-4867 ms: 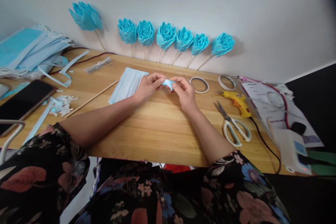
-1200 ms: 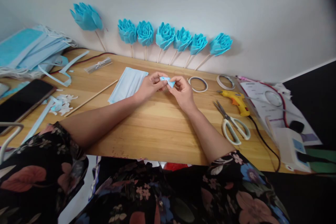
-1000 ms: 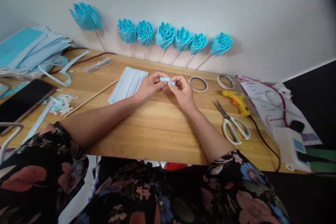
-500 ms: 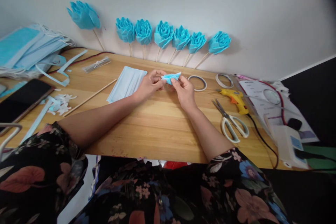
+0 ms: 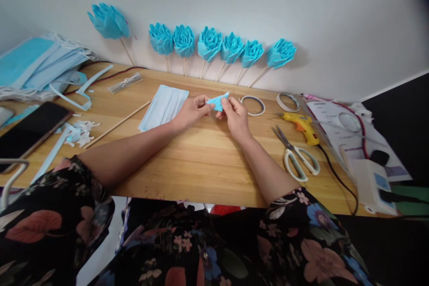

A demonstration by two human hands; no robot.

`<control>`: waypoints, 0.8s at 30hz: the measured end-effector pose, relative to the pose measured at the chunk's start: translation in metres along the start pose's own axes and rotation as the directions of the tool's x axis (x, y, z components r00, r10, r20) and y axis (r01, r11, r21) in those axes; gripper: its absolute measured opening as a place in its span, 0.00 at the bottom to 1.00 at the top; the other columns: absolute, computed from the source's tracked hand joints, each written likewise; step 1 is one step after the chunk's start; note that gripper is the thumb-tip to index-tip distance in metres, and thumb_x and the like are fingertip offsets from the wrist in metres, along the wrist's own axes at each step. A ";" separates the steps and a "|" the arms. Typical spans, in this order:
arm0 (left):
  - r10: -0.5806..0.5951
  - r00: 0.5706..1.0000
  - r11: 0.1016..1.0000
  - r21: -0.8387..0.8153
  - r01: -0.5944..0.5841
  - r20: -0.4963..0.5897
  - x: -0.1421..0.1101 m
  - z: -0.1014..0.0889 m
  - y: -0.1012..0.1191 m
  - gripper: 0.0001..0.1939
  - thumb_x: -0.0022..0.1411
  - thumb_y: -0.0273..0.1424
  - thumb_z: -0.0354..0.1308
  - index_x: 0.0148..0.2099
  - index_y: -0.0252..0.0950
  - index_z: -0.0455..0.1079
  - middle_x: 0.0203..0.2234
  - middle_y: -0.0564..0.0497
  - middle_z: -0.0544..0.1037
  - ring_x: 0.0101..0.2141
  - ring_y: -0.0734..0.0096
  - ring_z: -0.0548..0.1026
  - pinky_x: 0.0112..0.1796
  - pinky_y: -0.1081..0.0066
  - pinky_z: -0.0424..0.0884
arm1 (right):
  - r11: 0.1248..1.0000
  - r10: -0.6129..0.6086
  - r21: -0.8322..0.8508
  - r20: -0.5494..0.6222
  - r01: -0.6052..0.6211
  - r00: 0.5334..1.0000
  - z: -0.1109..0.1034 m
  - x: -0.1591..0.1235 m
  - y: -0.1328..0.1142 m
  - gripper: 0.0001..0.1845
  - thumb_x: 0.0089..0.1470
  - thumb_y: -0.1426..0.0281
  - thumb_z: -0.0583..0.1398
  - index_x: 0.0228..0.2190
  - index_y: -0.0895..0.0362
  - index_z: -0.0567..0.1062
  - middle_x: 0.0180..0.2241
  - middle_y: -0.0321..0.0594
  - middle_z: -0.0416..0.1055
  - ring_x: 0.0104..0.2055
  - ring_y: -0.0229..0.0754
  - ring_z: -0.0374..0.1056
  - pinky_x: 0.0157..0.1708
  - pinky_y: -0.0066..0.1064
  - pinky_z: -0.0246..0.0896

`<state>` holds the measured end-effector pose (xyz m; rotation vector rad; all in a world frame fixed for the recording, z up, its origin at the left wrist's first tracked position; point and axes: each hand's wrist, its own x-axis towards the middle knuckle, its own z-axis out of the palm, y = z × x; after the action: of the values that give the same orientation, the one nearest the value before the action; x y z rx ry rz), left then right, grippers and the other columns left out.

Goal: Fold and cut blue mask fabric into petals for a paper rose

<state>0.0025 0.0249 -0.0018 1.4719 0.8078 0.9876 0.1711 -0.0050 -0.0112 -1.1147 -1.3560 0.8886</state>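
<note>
Between my two hands is a small folded piece of blue mask fabric (image 5: pixel 217 102), coming to a point at its upper right. My left hand (image 5: pixel 193 111) pinches its left end with thumb and fingers. My right hand (image 5: pixel 237 118) grips the right end, thumb on the near face. Both hands are a little above the wooden table (image 5: pixel 187 161). Just left of my left hand lies a pleated pale blue face mask (image 5: pixel 164 106). A roll of tape (image 5: pixel 262 106) lies flat just beyond my right hand.
Blue fabric flowers on sticks (image 5: pixel 209 44) lean along the wall. Scissors (image 5: pixel 295 154) and a yellow glue gun (image 5: pixel 301 126) lie right. Leftward are a wooden stick (image 5: pixel 117 124), white scraps (image 5: pixel 80 133), a phone (image 5: pixel 33 129) and stacked masks (image 5: pixel 36 62).
The fabric piece's right end has been folded into a sharper, upward point, and my right fingers have shifted slightly on it. Both hands keep hold; the view has shifted slightly.
</note>
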 end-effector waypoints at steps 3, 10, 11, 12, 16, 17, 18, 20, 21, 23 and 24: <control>0.016 1.000 1.000 0.020 -0.016 -0.005 0.000 -0.001 0.000 0.13 0.61 0.36 0.65 0.30 0.35 0.66 0.21 0.55 0.73 0.24 0.78 0.69 0.30 0.74 0.65 | 0.999 0.010 -0.032 0.002 -0.010 1.000 -0.001 -0.001 0.000 0.28 0.58 0.43 0.58 0.24 0.53 0.70 0.18 0.31 0.68 0.21 0.34 0.62 0.25 0.28 0.60; 0.030 0.998 1.000 -0.006 -0.031 -0.046 0.002 -0.003 -0.006 0.19 0.58 0.46 0.67 0.32 0.37 0.67 0.21 0.54 0.74 0.24 0.77 0.69 0.30 0.73 0.68 | 0.998 0.035 -0.044 -0.004 -0.035 0.999 0.000 0.000 -0.001 0.30 0.57 0.42 0.58 0.21 0.54 0.68 0.18 0.32 0.66 0.22 0.33 0.59 0.26 0.28 0.58; 0.029 0.998 0.999 -0.012 -0.030 -0.058 0.002 -0.003 -0.006 0.20 0.58 0.47 0.67 0.32 0.37 0.67 0.21 0.54 0.74 0.24 0.76 0.69 0.30 0.74 0.68 | 0.999 0.033 -0.037 -0.008 -0.033 0.999 0.000 0.001 -0.001 0.30 0.56 0.42 0.59 0.21 0.54 0.69 0.19 0.32 0.67 0.22 0.33 0.60 0.26 0.28 0.57; 0.025 0.997 1.000 -0.014 -0.026 -0.068 0.002 -0.003 -0.006 0.20 0.57 0.48 0.67 0.32 0.37 0.67 0.21 0.54 0.74 0.24 0.76 0.70 0.30 0.73 0.68 | 0.999 0.027 -0.032 -0.017 -0.028 0.999 0.000 0.001 -0.001 0.29 0.55 0.42 0.60 0.21 0.54 0.69 0.20 0.32 0.66 0.23 0.34 0.59 0.26 0.28 0.57; 0.004 0.997 1.000 0.010 -0.004 -0.075 0.000 -0.002 -0.003 0.20 0.57 0.48 0.67 0.32 0.37 0.68 0.21 0.54 0.74 0.25 0.75 0.70 0.31 0.73 0.68 | 0.999 0.021 -0.046 -0.037 -0.023 0.999 0.000 0.003 -0.002 0.27 0.52 0.44 0.63 0.23 0.54 0.68 0.22 0.30 0.62 0.26 0.34 0.57 0.29 0.29 0.55; 0.000 0.997 1.000 0.017 0.001 -0.073 0.000 -0.003 -0.002 0.20 0.57 0.49 0.67 0.32 0.37 0.68 0.21 0.54 0.74 0.25 0.75 0.70 0.31 0.73 0.68 | 0.999 0.029 -0.044 -0.031 -0.031 0.999 0.000 0.003 -0.002 0.26 0.52 0.45 0.63 0.24 0.54 0.68 0.23 0.30 0.62 0.27 0.34 0.57 0.29 0.29 0.55; -0.004 0.997 1.000 0.022 0.005 -0.071 0.000 -0.003 -0.002 0.21 0.56 0.49 0.66 0.31 0.37 0.67 0.21 0.54 0.74 0.25 0.75 0.70 0.31 0.73 0.68 | 0.998 0.039 -0.041 -0.025 -0.040 0.999 0.000 0.003 -0.002 0.25 0.53 0.45 0.63 0.24 0.54 0.68 0.23 0.30 0.62 0.27 0.34 0.58 0.29 0.28 0.55; -0.005 0.998 1.000 0.024 0.007 -0.066 0.000 -0.003 -0.001 0.21 0.57 0.49 0.66 0.31 0.37 0.67 0.21 0.54 0.74 0.25 0.75 0.70 0.31 0.72 0.68 | 0.997 0.059 -0.039 -0.016 -0.059 0.998 0.001 0.004 -0.001 0.25 0.54 0.45 0.62 0.25 0.54 0.68 0.23 0.30 0.61 0.27 0.35 0.57 0.29 0.28 0.54; -0.003 0.998 1.000 0.025 0.005 -0.063 0.000 -0.003 -0.001 0.21 0.57 0.50 0.66 0.31 0.37 0.67 0.22 0.54 0.74 0.25 0.75 0.70 0.31 0.72 0.68 | 0.997 0.065 -0.040 -0.015 -0.066 0.998 0.001 0.004 -0.001 0.25 0.54 0.46 0.61 0.25 0.54 0.68 0.23 0.30 0.60 0.27 0.35 0.57 0.29 0.28 0.54; 0.004 0.998 1.000 0.026 -0.002 -0.062 0.000 -0.002 -0.001 0.21 0.57 0.50 0.65 0.32 0.37 0.67 0.22 0.53 0.74 0.26 0.75 0.71 0.31 0.73 0.68 | 0.997 0.067 -0.046 -0.011 -0.068 0.998 0.001 0.004 0.000 0.25 0.55 0.46 0.60 0.24 0.54 0.67 0.22 0.30 0.59 0.27 0.35 0.56 0.28 0.29 0.52; 0.005 0.998 1.000 0.029 -0.003 -0.060 0.000 -0.002 0.000 0.21 0.57 0.50 0.66 0.33 0.36 0.67 0.23 0.53 0.74 0.26 0.75 0.71 0.31 0.73 0.68 | 0.997 0.062 -0.048 -0.011 -0.062 0.998 0.002 0.004 0.000 0.24 0.55 0.46 0.61 0.24 0.54 0.67 0.22 0.30 0.59 0.27 0.35 0.56 0.28 0.29 0.52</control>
<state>0.0006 0.0260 -0.0022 1.4746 0.8657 1.0315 0.1697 -0.0008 -0.0104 -1.2025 -1.3475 0.8985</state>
